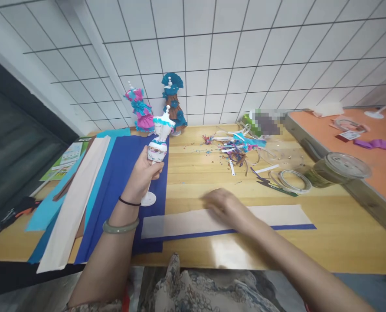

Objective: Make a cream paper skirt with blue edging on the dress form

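My left hand (146,167) is closed round the lower part of a small white mannequin (163,130), just above its round base (148,199). Bits of turquoise and patterned trim show at the figure's bust and hips. Blurred by motion, my right hand (220,201) hovers over or rests on a long pale strip (176,223); whether it touches I cannot tell. Beneath that strip a dark blue strip (293,227) shows along the near edge. Part of both strips is hidden by my right forearm, and its fingers are too smeared to read.
Blue sheets (123,173), a cream strip (77,195) and turquoise strips lie at left. Two dressed mannequins (172,102) stand by the tiled wall. Scraps (237,151), scissors (274,187), a tape roll (293,181) and a clear jar (338,169) are at right, beside an orange surface (381,160).
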The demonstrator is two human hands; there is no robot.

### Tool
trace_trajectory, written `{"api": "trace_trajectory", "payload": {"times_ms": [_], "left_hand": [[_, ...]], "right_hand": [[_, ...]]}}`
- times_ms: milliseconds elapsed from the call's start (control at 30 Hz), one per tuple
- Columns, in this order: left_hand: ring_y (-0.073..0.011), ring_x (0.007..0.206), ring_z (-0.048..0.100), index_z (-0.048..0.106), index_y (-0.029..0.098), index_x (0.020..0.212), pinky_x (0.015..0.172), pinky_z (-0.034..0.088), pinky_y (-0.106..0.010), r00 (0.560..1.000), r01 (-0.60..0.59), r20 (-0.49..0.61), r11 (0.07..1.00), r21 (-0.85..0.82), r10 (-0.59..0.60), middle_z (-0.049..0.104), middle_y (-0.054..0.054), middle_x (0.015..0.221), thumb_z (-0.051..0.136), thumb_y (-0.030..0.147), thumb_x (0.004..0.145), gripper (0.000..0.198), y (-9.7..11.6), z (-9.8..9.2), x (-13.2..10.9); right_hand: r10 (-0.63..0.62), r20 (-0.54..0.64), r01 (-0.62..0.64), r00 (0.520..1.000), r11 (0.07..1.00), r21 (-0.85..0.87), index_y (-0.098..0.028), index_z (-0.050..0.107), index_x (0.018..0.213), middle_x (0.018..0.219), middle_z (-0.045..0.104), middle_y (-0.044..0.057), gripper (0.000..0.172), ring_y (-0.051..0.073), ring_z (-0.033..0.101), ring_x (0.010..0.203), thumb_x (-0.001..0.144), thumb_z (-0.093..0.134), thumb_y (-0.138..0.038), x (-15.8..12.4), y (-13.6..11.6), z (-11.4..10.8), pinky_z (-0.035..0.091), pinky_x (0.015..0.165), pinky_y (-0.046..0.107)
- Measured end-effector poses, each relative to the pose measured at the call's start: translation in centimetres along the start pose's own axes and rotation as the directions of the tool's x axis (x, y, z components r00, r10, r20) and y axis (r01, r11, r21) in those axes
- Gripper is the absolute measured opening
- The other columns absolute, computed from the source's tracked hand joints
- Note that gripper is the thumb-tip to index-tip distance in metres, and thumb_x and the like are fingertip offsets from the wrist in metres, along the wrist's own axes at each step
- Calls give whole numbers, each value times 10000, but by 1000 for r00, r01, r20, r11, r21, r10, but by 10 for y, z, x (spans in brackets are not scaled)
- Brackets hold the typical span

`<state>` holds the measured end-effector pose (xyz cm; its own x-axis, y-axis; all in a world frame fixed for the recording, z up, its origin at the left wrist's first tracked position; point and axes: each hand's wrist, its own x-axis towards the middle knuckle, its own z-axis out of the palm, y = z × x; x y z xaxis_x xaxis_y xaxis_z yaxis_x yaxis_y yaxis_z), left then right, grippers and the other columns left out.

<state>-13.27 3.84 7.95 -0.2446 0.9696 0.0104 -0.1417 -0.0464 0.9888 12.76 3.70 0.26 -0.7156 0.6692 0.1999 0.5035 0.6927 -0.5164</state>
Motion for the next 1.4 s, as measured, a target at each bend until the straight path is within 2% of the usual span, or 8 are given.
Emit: {"api": "trace_trajectory", "payload": {"times_ms": [67, 233, 500, 700, 967, 1200, 1300, 1400], "left_hand": [[-54, 436, 374, 423, 145, 1260, 391, 192, -183, 999, -10, -32, 1000, 11, 10, 465, 76, 583, 638, 101, 570, 724, 5, -8, -5], [-79, 478, 453, 375, 147, 1331, 409, 221, -191, 993, -24, -116, 1000, 5, 25, 545, 38, 620, 642, 90, 567, 812, 13, -38, -23], [-47, 431, 369, 536, 146, 1090, 408, 206, -189, 983, -79, -164, 997, 22, 81, 543, 29, 600, 632, 139, 648, 453, 6, -81, -47], [-49, 443, 386, 536, 165, 1014, 407, 215, -184, 982, -102, -158, 995, 1, 101, 539, 26, 633, 632, 149, 667, 361, 1, -98, -54], [-44, 444, 357, 539, 165, 997, 398, 197, -179, 989, -98, -116, 995, -4, 97, 512, 31, 626, 600, 128, 676, 329, -2, -93, -54], [-62, 519, 460, 489, 200, 1139, 386, 199, -168, 987, -77, -146, 996, -43, 70, 533, 17, 735, 647, 143, 641, 526, -8, -95, -57], [-59, 508, 456, 471, 203, 1176, 379, 203, -167, 988, -71, -143, 996, -55, 62, 537, 21, 741, 654, 143, 639, 571, -11, -96, -57], [-58, 508, 456, 454, 207, 1201, 376, 207, -166, 988, -70, -141, 996, -60, 61, 540, 22, 752, 657, 137, 637, 603, -13, -96, -57]], "right_hand": [[2, 142, -8, 990, 999, 44, -174, 623, 1092, 1052, 677, 104, 254, 219, 588, 1018, 862, 522, -206, 24, -25, 19, 439, 875, 376], [-94, 277, 82, 956, 995, 56, -161, 645, 1043, 1028, 683, 101, 236, 217, 596, 996, 826, 591, -237, 68, -65, 52, 421, 858, 330], [-107, 428, 123, 897, 992, -12, -181, 644, 1037, 957, 687, 88, 328, 233, 613, 908, 737, 687, -305, 102, -101, 89, 416, 750, 306], [-67, 516, 98, 854, 995, -33, -223, 678, 939, 878, 708, 25, 199, 179, 636, 820, 743, 659, -250, 104, -107, 88, 401, 662, 246], [-16, 543, 70, 840, 994, -79, -208, 677, 916, 947, 702, 74, 217, 231, 632, 886, 716, 682, -293, 107, -111, 84, 407, 684, 277], [-45, 576, 69, 816, 997, -20, -203, 689, 752, 812, 706, 33, 44, 177, 637, 763, 721, 663, -223, 109, -115, 83, 393, 604, 232], [-79, 557, 76, 827, 997, 28, -199, 680, 764, 819, 697, 18, 68, 142, 625, 756, 768, 613, -208, 108, -113, 78, 397, 621, 207], [-96, 503, 84, 859, 995, 46, -184, 661, 893, 906, 678, 46, 128, 153, 607, 835, 795, 580, -200, 107, -111, 77, 405, 688, 218]]}}
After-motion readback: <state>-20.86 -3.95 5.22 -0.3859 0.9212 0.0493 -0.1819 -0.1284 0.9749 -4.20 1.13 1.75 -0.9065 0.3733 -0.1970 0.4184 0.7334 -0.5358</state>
